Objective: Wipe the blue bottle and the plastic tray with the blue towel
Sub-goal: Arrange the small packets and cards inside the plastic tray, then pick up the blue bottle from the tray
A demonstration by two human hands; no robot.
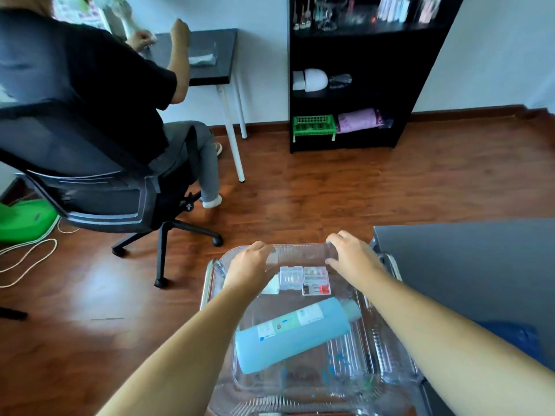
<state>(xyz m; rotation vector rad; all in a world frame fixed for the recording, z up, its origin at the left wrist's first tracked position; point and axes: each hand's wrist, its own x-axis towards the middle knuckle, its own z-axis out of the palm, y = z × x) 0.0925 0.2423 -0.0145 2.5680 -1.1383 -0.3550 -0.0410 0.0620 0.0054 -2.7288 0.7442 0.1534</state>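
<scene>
A clear plastic tray [390,355] sits low in the middle of the view, on a metal-railed cart. A light blue bottle [288,334] lies on its side inside the tray, cap toward the right. My left hand [249,265] grips the tray's far rim on the left side. At the far right corner of that rim, my right hand [351,256] holds on with fingers over the edge and thumb inside. A dark blue towel [516,337] lies on the grey table to the right, partly hidden by my right forearm.
Two small clear boxes [303,279] lie in the tray's far end. The grey table [465,265] stands close on the right. A person sits in a black office chair [99,190] at the left, with cables [27,259] on the wooden floor. A black shelf [345,73] stands behind.
</scene>
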